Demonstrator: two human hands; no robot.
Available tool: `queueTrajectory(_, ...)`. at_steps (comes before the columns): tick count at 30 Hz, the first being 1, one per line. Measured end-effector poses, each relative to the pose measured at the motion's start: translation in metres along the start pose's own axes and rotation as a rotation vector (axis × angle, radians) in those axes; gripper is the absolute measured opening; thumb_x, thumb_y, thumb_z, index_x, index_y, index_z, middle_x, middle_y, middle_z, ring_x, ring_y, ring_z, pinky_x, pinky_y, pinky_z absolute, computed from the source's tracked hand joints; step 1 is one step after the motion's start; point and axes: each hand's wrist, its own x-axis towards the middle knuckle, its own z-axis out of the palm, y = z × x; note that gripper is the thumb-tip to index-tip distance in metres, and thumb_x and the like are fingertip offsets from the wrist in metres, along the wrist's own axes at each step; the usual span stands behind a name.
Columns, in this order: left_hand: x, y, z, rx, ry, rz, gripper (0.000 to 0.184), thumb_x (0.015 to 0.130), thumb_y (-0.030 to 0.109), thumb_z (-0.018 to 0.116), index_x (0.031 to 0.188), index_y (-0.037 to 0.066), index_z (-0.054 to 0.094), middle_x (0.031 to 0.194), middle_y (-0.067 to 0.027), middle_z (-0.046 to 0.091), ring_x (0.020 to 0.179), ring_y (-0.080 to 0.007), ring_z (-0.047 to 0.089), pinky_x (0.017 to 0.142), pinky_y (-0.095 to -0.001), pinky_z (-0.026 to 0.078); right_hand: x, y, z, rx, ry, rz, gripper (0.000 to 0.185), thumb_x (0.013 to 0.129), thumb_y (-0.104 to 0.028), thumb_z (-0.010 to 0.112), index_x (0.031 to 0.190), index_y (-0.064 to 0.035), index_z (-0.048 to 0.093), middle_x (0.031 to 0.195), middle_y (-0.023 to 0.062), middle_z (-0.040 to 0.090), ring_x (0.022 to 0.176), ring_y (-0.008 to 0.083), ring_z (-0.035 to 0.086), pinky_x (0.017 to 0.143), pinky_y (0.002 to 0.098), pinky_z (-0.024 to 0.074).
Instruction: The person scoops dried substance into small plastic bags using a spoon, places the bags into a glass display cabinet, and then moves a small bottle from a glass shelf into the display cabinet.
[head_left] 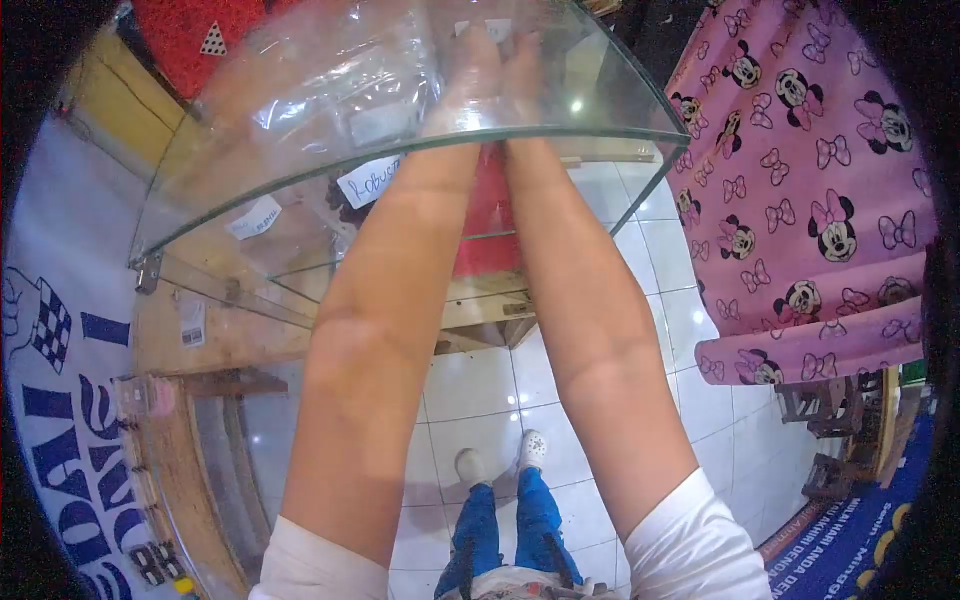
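Together, both bare arms stretch under the glass top of a display case.

Through the glass panel (600, 132), the left hand (472, 75) and right hand (524, 78) show side by side, blurred by reflections; I cannot tell whether the fingers are spread, pressed together or pinching anything. Just beyond the left fingertips is a white label (484, 30), and beside the left hand is a shiny clear plastic bag (385, 75); whether the hand touches either is unclear. Near the left forearm is a handwritten paper tag (368, 182). Something red (485, 220) shows between the forearms, above the white tiled floor (465, 385). Pink patterned cloth (790, 200) hangs at right.
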Motion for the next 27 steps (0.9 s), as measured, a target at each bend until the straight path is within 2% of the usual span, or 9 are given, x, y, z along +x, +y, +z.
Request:
queueTrajectory(2, 0.002, -0.001, -0.002, -0.005, -0.005, 0.001, 0.045, 0.095, 0.035, 0.049, 0.117, -0.004, 0.056, 0.112, -0.0128, 0.059, 0.104, -0.0234, 0.053, 0.089, -0.0367, 0.042, 0.006, 0.01, 0.013, 0.039, 0.074, 0.021, 0.05, 0.095, -0.038, 0.046, 0.127, -0.0005, 0.051, 0.118, 0.0257, 0.059, 0.111, 0.0404, 0.056, 0.092, 0.0479, 0.0441)
queueTrajectory(8, 0.009, -0.008, 0.002, 0.003, -0.014, 0.002, 0.044, 0.094, 0.035, 0.049, 0.116, -0.003, 0.056, 0.111, -0.0122, 0.06, 0.103, -0.0226, 0.054, 0.089, -0.0364, 0.043, 0.017, 0.013, 0.021, 0.288, 0.133, -0.1, 0.049, 0.102, -0.036, 0.032, 0.126, 0.0016, 0.053, 0.121, 0.0197, 0.061, 0.112, 0.0324, 0.057, 0.092, 0.0441, 0.0434)
queueTrajectory(11, 0.016, -0.01, 0.008, 0.012, -0.02, 0.013, 0.044, 0.094, 0.034, 0.05, 0.116, -0.003, 0.056, 0.11, -0.0119, 0.06, 0.102, -0.0223, 0.054, 0.089, -0.0362, 0.043, 0.018, -0.003, 0.019, 0.652, 0.062, 0.067, 0.047, 0.103, -0.034, 0.032, 0.126, 0.0018, 0.052, 0.119, 0.0193, 0.062, 0.11, 0.0306, 0.059, 0.091, 0.0416, 0.0446)
queueTrajectory(12, 0.02, -0.011, 0.01, 0.014, -0.024, 0.014, 0.043, 0.094, 0.034, 0.05, 0.116, -0.003, 0.057, 0.109, -0.0118, 0.06, 0.102, -0.0221, 0.054, 0.089, -0.0361, 0.043, -0.001, -0.038, -0.009, 0.781, 0.073, 0.133, 0.046, 0.102, -0.034, 0.033, 0.125, 0.0015, 0.053, 0.117, 0.019, 0.063, 0.107, 0.0303, 0.06, 0.09, 0.0406, 0.0453)
queueTrajectory(15, 0.033, -0.01, 0.008, 0.019, -0.054, 0.003, 0.043, 0.094, 0.034, 0.05, 0.115, -0.003, 0.057, 0.109, -0.0115, 0.06, 0.101, -0.0218, 0.054, 0.089, -0.036, 0.043, -0.002, -0.034, -0.007, 0.935, 0.091, 0.215, 0.046, 0.102, -0.034, 0.035, 0.123, 0.0012, 0.054, 0.114, 0.0184, 0.065, 0.103, 0.03, 0.062, 0.088, 0.0397, 0.0462)
queueTrajectory(17, 0.039, -0.008, 0.005, 0.028, -0.076, -0.012, 0.042, 0.094, 0.034, 0.051, 0.115, -0.003, 0.057, 0.108, -0.0113, 0.06, 0.101, -0.0215, 0.054, 0.088, -0.0359, 0.043, -0.003, -0.031, -0.001, 0.898, 0.09, 0.191, 0.045, 0.101, -0.034, 0.037, 0.123, 0.0011, 0.054, 0.114, 0.018, 0.065, 0.103, 0.0301, 0.062, 0.088, 0.0398, 0.0465)
queueTrajectory(23, 0.053, -0.007, -0.001, 0.06, -0.116, -0.043, 0.041, 0.094, 0.033, 0.051, 0.113, -0.002, 0.058, 0.106, -0.0107, 0.061, 0.1, -0.0208, 0.054, 0.088, -0.0355, 0.043, 0.008, -0.009, 0.018, 0.451, 0.093, -0.045, 0.044, 0.1, -0.034, 0.041, 0.124, 0.0009, 0.053, 0.113, 0.0169, 0.066, 0.102, 0.0303, 0.063, 0.086, 0.0401, 0.0475)
queueTrajectory(27, 0.052, -0.004, -0.002, 0.075, -0.15, -0.066, 0.04, 0.094, 0.033, 0.052, 0.113, -0.002, 0.058, 0.105, -0.0103, 0.061, 0.099, -0.0203, 0.055, 0.088, -0.0353, 0.044, 0.019, 0.002, 0.023, 0.313, 0.056, -0.084, 0.044, 0.099, -0.034, 0.044, 0.124, 0.0008, 0.052, 0.112, 0.0162, 0.066, 0.102, 0.0305, 0.063, 0.085, 0.0403, 0.0481)
